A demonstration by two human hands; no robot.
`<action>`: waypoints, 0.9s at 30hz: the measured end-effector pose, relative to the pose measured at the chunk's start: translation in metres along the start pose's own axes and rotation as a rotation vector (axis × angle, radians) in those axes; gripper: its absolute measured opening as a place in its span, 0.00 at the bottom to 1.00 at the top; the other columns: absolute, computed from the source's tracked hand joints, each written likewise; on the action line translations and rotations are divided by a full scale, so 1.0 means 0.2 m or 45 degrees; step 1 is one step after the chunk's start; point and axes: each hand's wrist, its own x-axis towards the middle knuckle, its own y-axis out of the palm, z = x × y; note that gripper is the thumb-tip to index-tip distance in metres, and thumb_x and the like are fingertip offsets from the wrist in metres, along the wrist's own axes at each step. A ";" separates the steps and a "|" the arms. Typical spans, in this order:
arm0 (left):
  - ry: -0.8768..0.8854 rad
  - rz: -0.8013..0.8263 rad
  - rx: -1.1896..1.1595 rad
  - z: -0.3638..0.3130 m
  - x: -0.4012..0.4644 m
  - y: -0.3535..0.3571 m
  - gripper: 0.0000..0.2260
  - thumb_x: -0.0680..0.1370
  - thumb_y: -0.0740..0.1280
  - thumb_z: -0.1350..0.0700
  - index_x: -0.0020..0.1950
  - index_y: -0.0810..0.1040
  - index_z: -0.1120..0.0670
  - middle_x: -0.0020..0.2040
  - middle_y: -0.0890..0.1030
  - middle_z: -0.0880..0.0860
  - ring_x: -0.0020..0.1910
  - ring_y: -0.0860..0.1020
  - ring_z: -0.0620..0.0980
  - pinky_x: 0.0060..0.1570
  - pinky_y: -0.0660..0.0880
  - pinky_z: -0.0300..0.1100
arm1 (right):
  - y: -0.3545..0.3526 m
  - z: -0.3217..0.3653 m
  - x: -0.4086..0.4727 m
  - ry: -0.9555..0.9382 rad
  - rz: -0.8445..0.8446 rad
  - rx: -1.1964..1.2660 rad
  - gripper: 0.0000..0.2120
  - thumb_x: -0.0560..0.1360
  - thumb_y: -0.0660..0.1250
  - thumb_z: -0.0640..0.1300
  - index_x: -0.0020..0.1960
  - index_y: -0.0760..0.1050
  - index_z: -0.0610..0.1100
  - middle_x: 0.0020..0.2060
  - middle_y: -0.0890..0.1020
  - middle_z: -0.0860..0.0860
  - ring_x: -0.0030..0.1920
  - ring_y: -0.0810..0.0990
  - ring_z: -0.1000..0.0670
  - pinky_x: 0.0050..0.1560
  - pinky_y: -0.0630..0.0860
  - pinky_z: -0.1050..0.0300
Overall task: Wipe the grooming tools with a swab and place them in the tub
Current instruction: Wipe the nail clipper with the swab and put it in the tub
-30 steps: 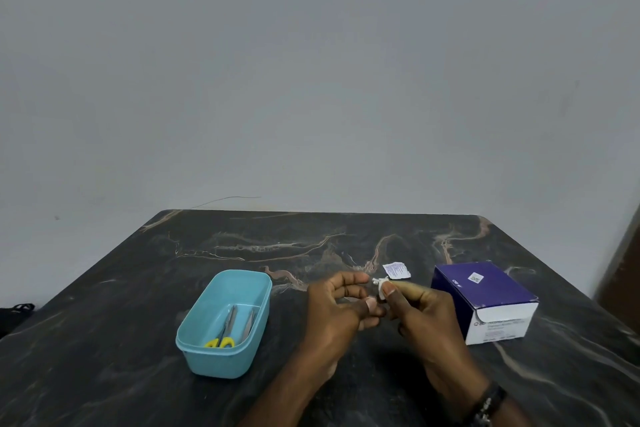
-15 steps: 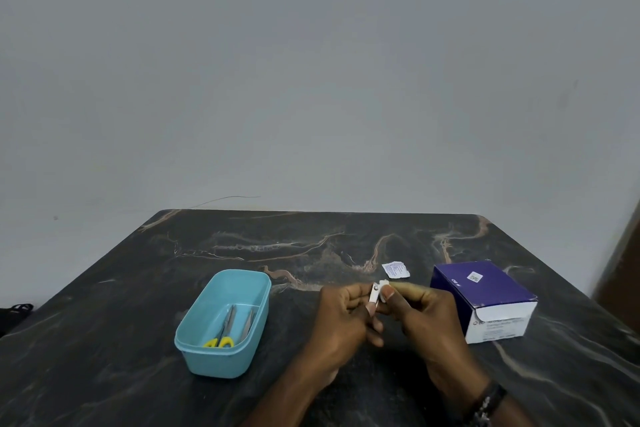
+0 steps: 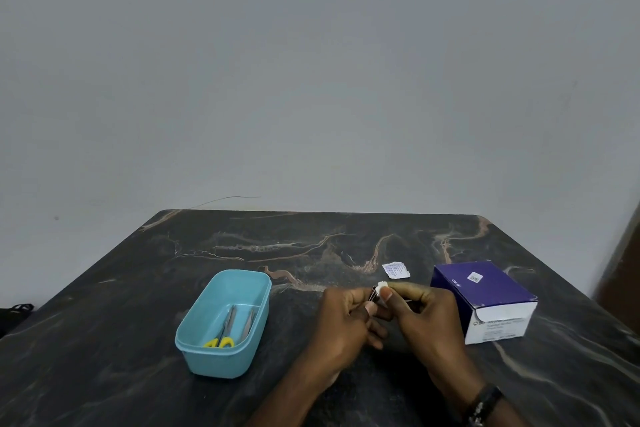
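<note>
Centrally, item one: the right hand (image 3: 420, 308), thumb and forefinger pinched on a small white swab (image 3: 382, 286), which sits at the fingertips where it can be pressed against metal.

Item two: the left hand (image 3: 346, 317), fingers curled round a small silver grooming tool (image 3: 374, 295); only a short bright sliver shows past the knuckles, too small to identify. It is held just off the table, touching the swab, presumably so one hand steadies while the other rubs.

Item three: the tub (image 3: 225, 322), light blue, open-topped, to the left of the hands and near them. It contains yellow-handled scissors (image 3: 223, 329) and a slim metal tool (image 3: 248, 322) lying lengthwise side by side; judged to be pieces already wiped. Its place close to the left hand suits a short drop-in.

Item four: a torn white sachet (image 3: 396, 269), flat on the table just beyond the hands, likely the swab's wrapper set aside.

Item five: a purple-and-white box (image 3: 485, 298), right of the right hand, closed end facing the person; probably the swab supply, kept within reach.

Item six: dark veined table (image 3: 311, 246), bearing all the above.

Item seven: black band on the right wrist (image 3: 483, 404).
</note>
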 end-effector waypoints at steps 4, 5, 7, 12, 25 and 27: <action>-0.007 0.034 0.029 0.01 0.00 -0.01 0.13 0.81 0.57 0.66 0.55 0.81 0.61 0.45 0.83 0.65 0.34 0.78 0.50 0.31 0.77 0.39 | 0.01 -0.01 0.00 0.003 0.016 -0.019 0.09 0.73 0.72 0.39 0.38 0.84 0.51 0.33 0.86 0.55 0.36 0.85 0.58 0.37 0.78 0.64; -0.010 0.044 0.028 0.01 0.00 -0.01 0.13 0.81 0.57 0.66 0.55 0.81 0.60 0.46 0.83 0.66 0.34 0.79 0.50 0.32 0.78 0.39 | 0.00 -0.02 0.00 0.006 0.015 -0.031 0.08 0.73 0.72 0.40 0.39 0.85 0.50 0.33 0.86 0.55 0.36 0.85 0.57 0.39 0.78 0.61; -0.018 0.045 0.013 0.02 0.00 -0.01 0.12 0.81 0.58 0.66 0.55 0.81 0.60 0.47 0.83 0.65 0.34 0.80 0.50 0.33 0.78 0.40 | 0.00 -0.02 0.01 0.015 0.008 -0.022 0.06 0.73 0.73 0.40 0.39 0.85 0.49 0.33 0.86 0.55 0.37 0.85 0.57 0.40 0.79 0.60; -0.037 0.006 -0.009 0.03 0.01 -0.01 0.11 0.81 0.58 0.65 0.55 0.80 0.61 0.47 0.83 0.66 0.36 0.81 0.51 0.38 0.79 0.43 | -0.01 -0.03 0.01 0.027 -0.001 0.022 0.06 0.73 0.72 0.40 0.39 0.85 0.47 0.33 0.86 0.54 0.35 0.85 0.57 0.37 0.77 0.65; -0.080 -0.064 -0.177 0.00 0.00 -0.01 0.08 0.81 0.60 0.63 0.50 0.79 0.59 0.42 0.85 0.61 0.38 0.84 0.54 0.39 0.81 0.42 | -0.01 -0.03 0.01 0.003 0.007 0.075 0.09 0.73 0.72 0.38 0.40 0.85 0.52 0.36 0.87 0.55 0.40 0.85 0.58 0.42 0.77 0.63; -0.095 -0.079 -0.145 -0.01 0.00 0.00 0.08 0.81 0.59 0.63 0.51 0.79 0.60 0.45 0.84 0.64 0.38 0.83 0.54 0.39 0.80 0.43 | 0.00 -0.04 0.01 -0.014 0.024 0.036 0.09 0.73 0.72 0.39 0.40 0.85 0.53 0.35 0.87 0.55 0.39 0.85 0.58 0.42 0.79 0.62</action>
